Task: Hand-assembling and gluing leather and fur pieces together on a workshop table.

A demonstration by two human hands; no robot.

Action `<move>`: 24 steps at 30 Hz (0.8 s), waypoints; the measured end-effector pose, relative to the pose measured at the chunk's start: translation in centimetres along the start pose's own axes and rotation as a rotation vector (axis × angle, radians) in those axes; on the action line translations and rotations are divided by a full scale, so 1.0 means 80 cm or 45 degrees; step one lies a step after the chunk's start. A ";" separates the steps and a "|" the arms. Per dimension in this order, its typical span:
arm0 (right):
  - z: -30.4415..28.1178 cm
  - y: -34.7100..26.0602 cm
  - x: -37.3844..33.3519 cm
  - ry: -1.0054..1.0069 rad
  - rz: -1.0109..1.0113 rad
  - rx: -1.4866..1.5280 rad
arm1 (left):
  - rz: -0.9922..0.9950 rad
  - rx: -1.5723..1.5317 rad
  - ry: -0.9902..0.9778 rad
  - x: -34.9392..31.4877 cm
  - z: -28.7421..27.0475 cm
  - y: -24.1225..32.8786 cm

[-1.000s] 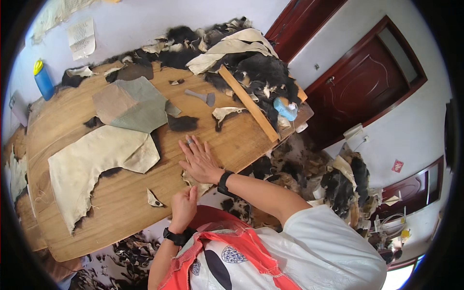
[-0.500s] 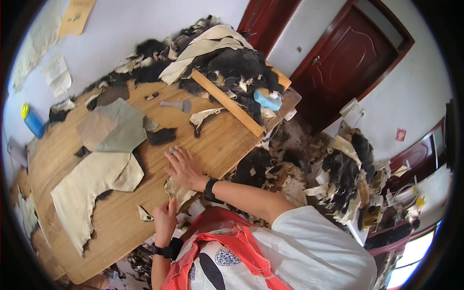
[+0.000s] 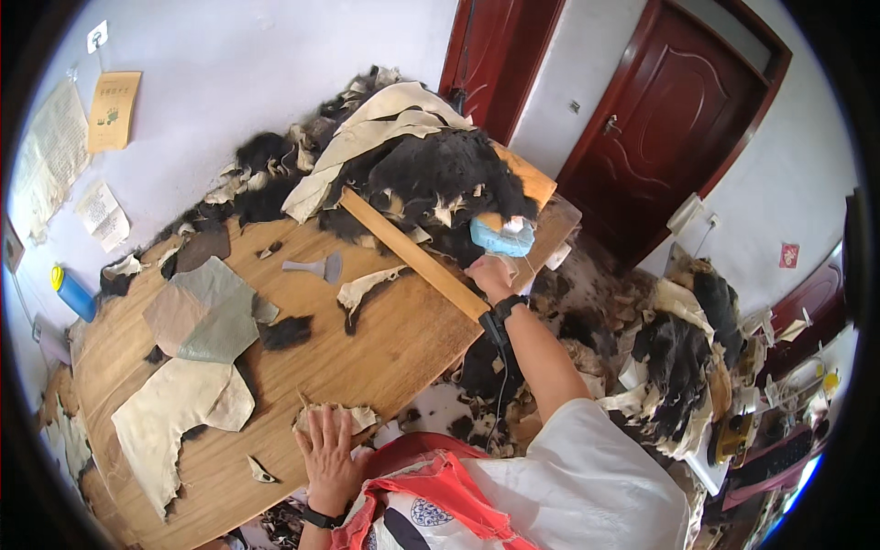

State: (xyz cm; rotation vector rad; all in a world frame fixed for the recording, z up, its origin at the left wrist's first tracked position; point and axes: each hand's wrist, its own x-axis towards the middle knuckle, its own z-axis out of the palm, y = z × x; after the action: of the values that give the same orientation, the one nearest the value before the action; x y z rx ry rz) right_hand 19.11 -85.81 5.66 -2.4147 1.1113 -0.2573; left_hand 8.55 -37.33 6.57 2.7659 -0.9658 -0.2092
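Observation:
My left hand [image 3: 332, 461] lies flat with fingers spread on a small cream hide scrap [image 3: 365, 419] at the table's near edge. My right hand [image 3: 492, 278] reaches to the far right, its fingers curled beside a light-blue container [image 3: 502, 238]; what they hold, if anything, is hidden. A wooden strip [image 3: 412, 252] lies just left of that hand. Nearer the middle are a black-and-cream fur strip [image 3: 371, 287] and a grey tool with a flared end [image 3: 321, 267]. A large cream hide piece [image 3: 174, 412] and a patched grey-and-tan piece [image 3: 215, 307] lie to the left.
Black fur and cream hides [image 3: 422, 165] are heaped at the wooden table's [image 3: 302, 362] far end. More scraps [image 3: 678, 339] pile up at the right. A blue bottle with a yellow cap [image 3: 73, 293] stands by the left wall. A dark red door [image 3: 674, 119] is beyond.
My right hand has left the hide scrap and moved far and right to the blue container. My left hand has opened and now rests flat on the scrap. The view has shifted.

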 end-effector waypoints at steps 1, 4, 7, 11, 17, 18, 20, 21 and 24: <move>-0.001 0.005 0.011 -0.128 0.026 0.135 | -0.043 0.003 0.025 0.009 0.007 0.001; 0.016 0.020 0.016 -0.080 -0.008 0.221 | -0.120 -0.036 0.078 0.054 0.009 0.011; 0.022 0.046 0.026 0.417 -0.037 -0.079 | -0.076 -0.060 0.139 0.107 0.011 0.019; -0.002 0.036 0.028 -0.009 -0.198 0.171 | -0.150 -0.066 0.133 0.111 0.016 0.025; -0.032 0.009 0.027 -0.377 -0.072 1.059 | 0.008 -0.066 0.005 0.087 -0.008 0.016; -0.039 -0.006 0.021 -0.585 -0.015 1.415 | -0.007 -0.073 -0.002 0.087 -0.009 0.014; -0.031 -0.012 0.024 -0.624 -0.149 1.077 | 0.025 -0.118 -0.020 0.084 -0.012 0.011; -0.029 -0.013 0.025 -0.437 -0.390 0.840 | 0.050 -0.086 -0.028 0.088 -0.015 0.011; -0.056 -0.051 0.015 0.262 -0.727 0.399 | -0.128 -0.099 0.047 0.082 -0.021 0.040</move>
State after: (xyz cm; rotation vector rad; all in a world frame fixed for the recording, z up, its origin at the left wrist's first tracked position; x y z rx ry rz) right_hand 21.02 -85.94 11.50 -2.3936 0.3856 -0.8135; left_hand 12.09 -43.68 8.49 2.7388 -0.7935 -0.2054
